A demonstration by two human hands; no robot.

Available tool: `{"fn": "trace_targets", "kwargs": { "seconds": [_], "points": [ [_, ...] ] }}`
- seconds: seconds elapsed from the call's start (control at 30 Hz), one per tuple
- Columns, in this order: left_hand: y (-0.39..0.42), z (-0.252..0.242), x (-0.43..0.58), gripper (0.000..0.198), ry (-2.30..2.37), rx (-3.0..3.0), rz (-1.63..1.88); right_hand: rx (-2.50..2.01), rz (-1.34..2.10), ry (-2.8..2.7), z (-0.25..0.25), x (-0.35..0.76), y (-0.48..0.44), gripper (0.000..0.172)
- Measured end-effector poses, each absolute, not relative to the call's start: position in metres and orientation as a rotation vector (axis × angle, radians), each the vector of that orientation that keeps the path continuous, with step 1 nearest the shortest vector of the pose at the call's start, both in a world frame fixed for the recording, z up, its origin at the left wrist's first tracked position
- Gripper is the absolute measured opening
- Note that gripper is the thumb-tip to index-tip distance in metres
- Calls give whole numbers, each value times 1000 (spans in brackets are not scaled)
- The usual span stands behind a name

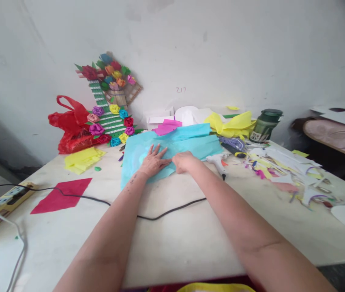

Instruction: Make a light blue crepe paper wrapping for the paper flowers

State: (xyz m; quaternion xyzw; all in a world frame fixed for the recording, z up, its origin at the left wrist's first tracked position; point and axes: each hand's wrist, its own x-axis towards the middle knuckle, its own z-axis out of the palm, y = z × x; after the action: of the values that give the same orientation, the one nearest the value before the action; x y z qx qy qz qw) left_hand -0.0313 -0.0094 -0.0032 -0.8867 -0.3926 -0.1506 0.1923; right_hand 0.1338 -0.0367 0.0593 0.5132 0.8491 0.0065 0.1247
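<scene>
Light blue crepe paper [190, 148] lies on the table in front of me, with flaps reaching to the right. My left hand [153, 163] rests flat on it, fingers spread. Beside its fingertips, my right hand [183, 162] is closed at the paper's near edge with the fingers curled; its fingertips are hidden, and it appears to pinch the paper. A magenta piece of paper [168, 127] lies at the blue paper's far edge. A white glue gun [219, 162] lies just right of my right hand, nozzle toward me.
Paper flowers on a green-striped stand [111, 119] lean near a red plastic bag [71, 125]. Yellow paper [236, 123], a green bottle [266, 125] and paper scraps [281, 170] lie right. A black cord [160, 218] crosses from a power strip [5, 205], over red paper [64, 194].
</scene>
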Motion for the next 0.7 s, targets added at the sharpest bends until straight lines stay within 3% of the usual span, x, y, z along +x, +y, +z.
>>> {"fn": "trace_targets", "kwargs": {
  "seconds": [0.5,0.7],
  "points": [
    [-19,8,-29,54,-1313,-2692,-315,1737,154,2636,65,143,-28,31],
    [-14,3,-27,43,-1410,-2679,-307,1783,191,2777,67,143,-31,24]
  ]
}}
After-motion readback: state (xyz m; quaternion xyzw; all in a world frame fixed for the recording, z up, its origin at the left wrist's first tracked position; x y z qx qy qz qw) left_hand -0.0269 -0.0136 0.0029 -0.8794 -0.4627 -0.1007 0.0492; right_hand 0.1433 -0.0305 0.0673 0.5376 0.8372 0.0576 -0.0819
